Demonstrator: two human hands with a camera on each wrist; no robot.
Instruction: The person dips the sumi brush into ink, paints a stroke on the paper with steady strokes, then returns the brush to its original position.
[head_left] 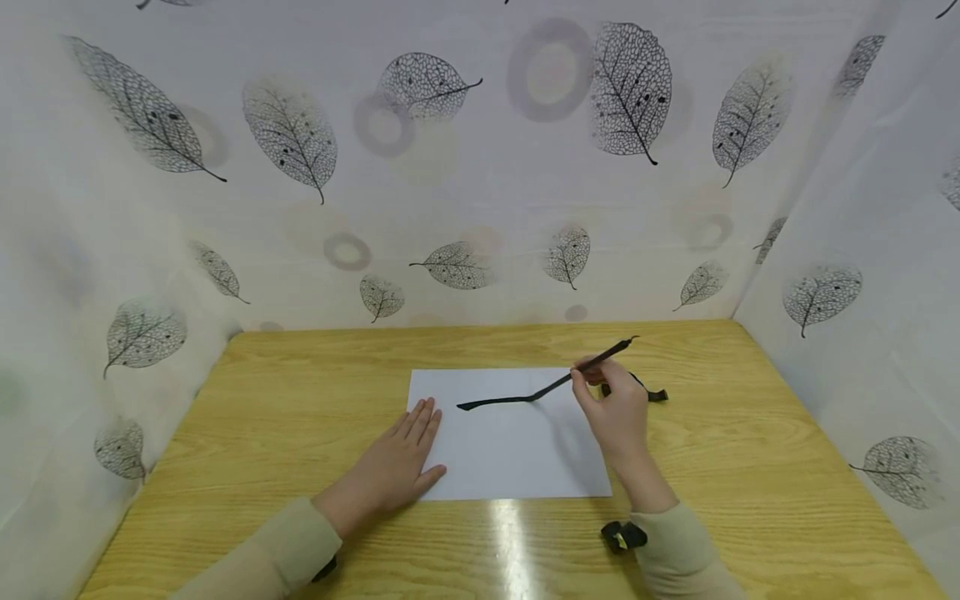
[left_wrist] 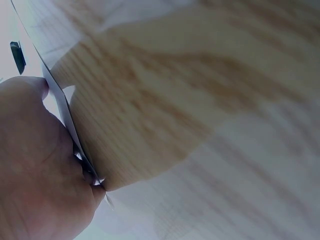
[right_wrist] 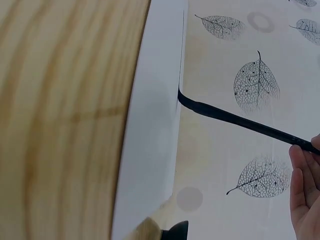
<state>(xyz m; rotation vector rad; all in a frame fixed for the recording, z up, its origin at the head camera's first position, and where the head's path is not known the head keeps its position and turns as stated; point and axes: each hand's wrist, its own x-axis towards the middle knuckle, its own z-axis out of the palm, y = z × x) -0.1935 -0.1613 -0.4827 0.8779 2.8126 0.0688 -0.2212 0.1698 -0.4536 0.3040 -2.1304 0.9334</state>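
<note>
A white sheet of paper (head_left: 517, 467) lies on the wooden table. My left hand (head_left: 401, 458) rests on its left side, fingers straight and thumb spread; the left wrist view shows the hand (left_wrist: 40, 160) at the paper's edge. In my right hand (head_left: 615, 408) I hold a slim black calligraphy brush (head_left: 603, 357), pinched between thumb and fingers. It slants down to the left, and its bent tip touches the paper. From there a black ink stroke (head_left: 495, 402) runs left across the sheet. The right wrist view shows the brush (right_wrist: 240, 120) with its curved tip at the paper.
Behind my right hand lies a black object (head_left: 657, 395), partly hidden, its kind unclear. The wooden table (head_left: 300, 400) extends around the paper. Leaf-patterned white cloth (head_left: 480, 192) hangs behind the table and at both sides.
</note>
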